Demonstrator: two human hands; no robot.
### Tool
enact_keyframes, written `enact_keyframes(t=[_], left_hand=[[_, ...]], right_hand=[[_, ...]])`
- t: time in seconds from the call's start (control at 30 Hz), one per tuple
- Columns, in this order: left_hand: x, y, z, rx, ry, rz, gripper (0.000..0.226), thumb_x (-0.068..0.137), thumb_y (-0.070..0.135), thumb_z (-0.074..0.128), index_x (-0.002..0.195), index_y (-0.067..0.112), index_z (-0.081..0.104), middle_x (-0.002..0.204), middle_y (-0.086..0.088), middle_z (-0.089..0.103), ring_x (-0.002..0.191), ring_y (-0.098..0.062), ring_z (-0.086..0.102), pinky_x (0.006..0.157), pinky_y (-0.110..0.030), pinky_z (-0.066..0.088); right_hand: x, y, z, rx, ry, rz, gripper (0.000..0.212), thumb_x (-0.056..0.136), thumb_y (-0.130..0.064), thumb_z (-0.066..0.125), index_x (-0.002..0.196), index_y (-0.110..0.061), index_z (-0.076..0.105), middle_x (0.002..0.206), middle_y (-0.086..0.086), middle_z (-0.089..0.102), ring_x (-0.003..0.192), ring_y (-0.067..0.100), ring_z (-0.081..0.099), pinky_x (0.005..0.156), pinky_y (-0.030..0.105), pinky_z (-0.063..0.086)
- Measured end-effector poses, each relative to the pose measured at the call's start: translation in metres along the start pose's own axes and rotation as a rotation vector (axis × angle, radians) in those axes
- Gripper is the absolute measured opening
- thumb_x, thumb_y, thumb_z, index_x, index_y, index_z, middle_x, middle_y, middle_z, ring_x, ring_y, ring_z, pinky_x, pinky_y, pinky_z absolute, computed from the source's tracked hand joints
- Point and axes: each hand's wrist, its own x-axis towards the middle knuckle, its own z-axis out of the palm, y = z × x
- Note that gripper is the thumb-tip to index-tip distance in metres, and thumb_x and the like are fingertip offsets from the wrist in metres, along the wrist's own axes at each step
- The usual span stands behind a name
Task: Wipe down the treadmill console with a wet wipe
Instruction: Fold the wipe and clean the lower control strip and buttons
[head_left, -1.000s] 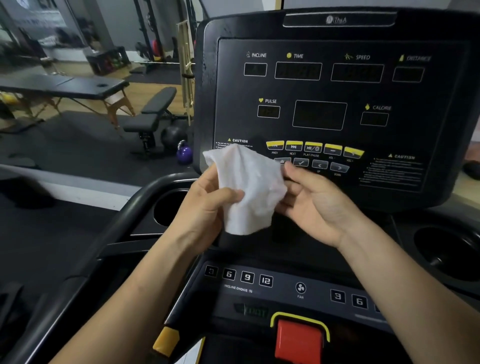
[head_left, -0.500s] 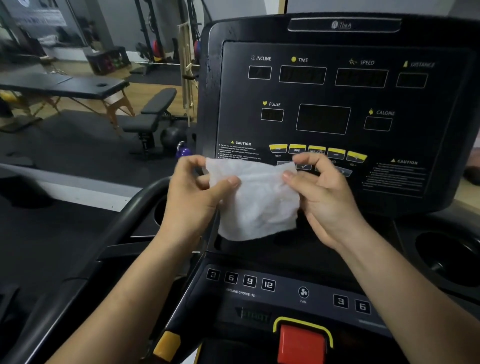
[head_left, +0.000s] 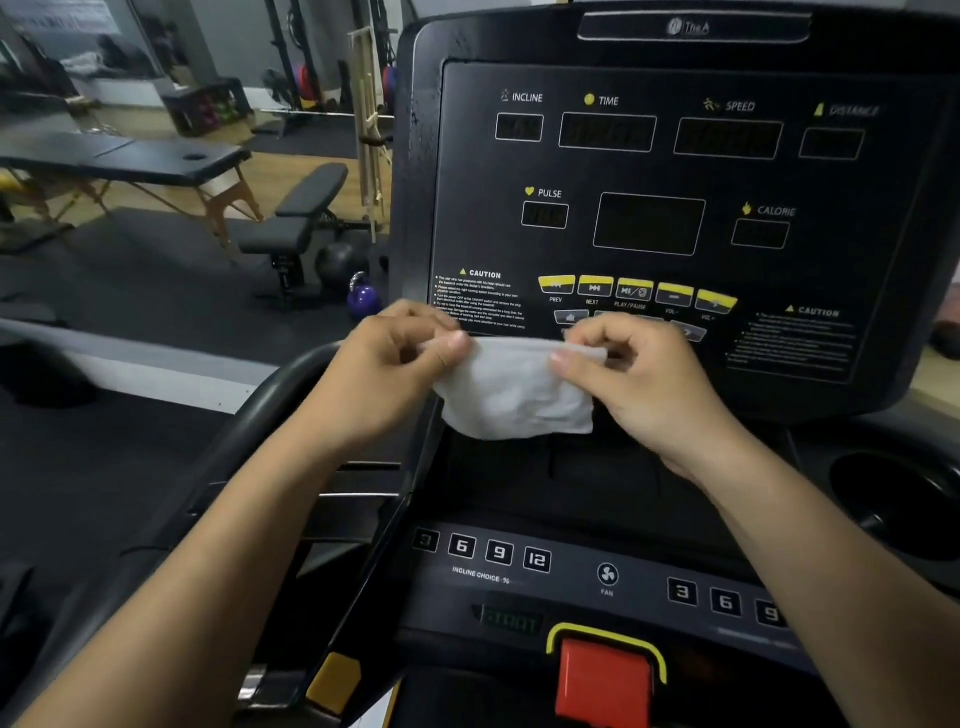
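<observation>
A white wet wipe (head_left: 514, 389) hangs folded between both hands, in front of the lower edge of the black treadmill console (head_left: 649, 171). My left hand (head_left: 384, 374) pinches its upper left corner between thumb and fingers. My right hand (head_left: 639, 379) pinches the upper right corner. The wipe does not touch the console's display panel; it hides part of the lower button row. The displays are dark.
A lower control strip with number keys, a fan button (head_left: 607, 574) and a red stop key (head_left: 602, 680) lies below my arms. Cup holders (head_left: 893, 499) flank the console. A curved handrail (head_left: 270, 405), a weight bench (head_left: 296, 218) and a purple kettlebell (head_left: 362, 299) are at left.
The wipe went from bunched in my left hand to stretched flat between both hands, which moved apart and took the top corners. The folded wipe now hangs shorter and wider.
</observation>
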Motion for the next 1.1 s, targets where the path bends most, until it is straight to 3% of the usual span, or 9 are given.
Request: enact_keyframes(t=[0.13, 0.27, 0.4, 0.5, 0.6, 0.7, 0.87, 1.0, 1.1], left_hand=[[-0.007, 0.004, 0.018, -0.523, -0.104, -0.326, 0.015, 0.093, 0.032, 0.059, 0.088, 0.018, 0.061, 0.059, 0.0, 0.05, 0.041, -0.006, 0.044, 0.035, -0.015, 0.033], [-0.014, -0.011, 0.035, -0.581, -0.16, -0.371, 0.047, 0.075, -0.002, 0.076, 0.117, 0.008, 0.056, 0.087, -0.004, 0.069, 0.07, -0.017, 0.068, 0.059, -0.027, 0.056], [-0.012, -0.015, 0.03, -0.533, -0.318, -0.335, 0.071, 0.068, 0.005, 0.085, 0.131, 0.019, 0.054, 0.098, -0.007, 0.075, 0.088, -0.02, 0.071, 0.077, -0.03, 0.057], [-0.007, -0.006, 0.027, -0.421, -0.425, -0.258, 0.045, 0.077, 0.006, 0.081, 0.119, 0.007, 0.065, 0.094, -0.012, 0.075, 0.086, -0.017, 0.069, 0.076, -0.025, 0.053], [-0.004, -0.002, 0.029, -0.429, -0.454, -0.259, 0.03, 0.08, 0.009, 0.079, 0.103, -0.005, 0.068, 0.097, -0.027, 0.071, 0.085, -0.028, 0.066, 0.079, -0.036, 0.051], [-0.004, -0.002, 0.032, -0.473, -0.429, -0.243, 0.02, 0.074, 0.014, 0.078, 0.081, 0.0, 0.066, 0.078, -0.021, 0.065, 0.072, -0.026, 0.06, 0.067, -0.031, 0.048], [-0.004, 0.002, 0.038, -0.674, -0.187, -0.351, 0.022, 0.082, -0.001, 0.072, 0.093, 0.01, 0.057, 0.066, -0.005, 0.069, 0.061, -0.018, 0.067, 0.054, -0.025, 0.052], [-0.012, -0.006, 0.035, -0.493, -0.094, -0.28, 0.055, 0.086, -0.001, 0.07, 0.127, 0.028, 0.048, 0.068, -0.006, 0.068, 0.067, -0.016, 0.066, 0.063, -0.025, 0.052], [-0.018, -0.013, 0.028, -0.38, -0.187, -0.199, 0.045, 0.075, 0.008, 0.08, 0.115, 0.021, 0.066, 0.082, -0.01, 0.07, 0.075, -0.017, 0.067, 0.078, -0.033, 0.056]], right_hand=[[0.001, 0.003, 0.011, 0.173, 0.01, 0.21, 0.014, 0.091, -0.022, 0.066, 0.087, -0.008, 0.065, 0.089, 0.019, 0.07, 0.08, 0.031, 0.067, 0.072, 0.044, 0.053], [0.001, 0.017, 0.016, -0.122, 0.043, 0.242, 0.013, 0.087, -0.029, 0.07, 0.083, -0.017, 0.066, 0.078, 0.003, 0.07, 0.075, 0.021, 0.066, 0.066, 0.034, 0.053], [0.0, 0.013, 0.011, -0.299, -0.068, 0.042, 0.014, 0.084, -0.031, 0.073, 0.076, -0.022, 0.064, 0.06, -0.013, 0.058, 0.059, 0.003, 0.052, 0.051, 0.014, 0.034], [0.005, -0.001, 0.01, -0.205, -0.2, -0.031, 0.012, 0.082, -0.028, 0.075, 0.077, -0.022, 0.065, 0.057, -0.01, 0.058, 0.054, 0.001, 0.048, 0.053, 0.016, 0.034], [0.009, -0.009, 0.003, -0.027, -0.264, 0.051, 0.012, 0.083, -0.023, 0.076, 0.083, -0.015, 0.067, 0.07, 0.013, 0.068, 0.06, 0.014, 0.059, 0.056, 0.028, 0.044], [0.008, -0.011, -0.003, 0.05, -0.329, 0.147, 0.023, 0.081, -0.032, 0.075, 0.089, -0.012, 0.068, 0.07, 0.01, 0.07, 0.063, 0.015, 0.065, 0.055, 0.025, 0.047], [-0.002, 0.007, -0.004, 0.576, -0.314, 0.551, 0.068, 0.078, -0.058, 0.055, 0.126, -0.01, 0.056, 0.113, 0.023, 0.069, 0.105, 0.037, 0.067, 0.097, 0.049, 0.049], [-0.021, 0.019, 0.008, 0.522, -0.154, 0.494, 0.072, 0.076, -0.019, 0.076, 0.139, -0.029, 0.042, 0.101, 0.019, 0.072, 0.093, 0.031, 0.071, 0.091, 0.047, 0.054], [-0.027, 0.017, 0.01, 0.357, -0.021, 0.307, 0.046, 0.081, -0.008, 0.075, 0.117, -0.033, 0.06, 0.088, 0.02, 0.072, 0.087, 0.036, 0.07, 0.079, 0.043, 0.056]])
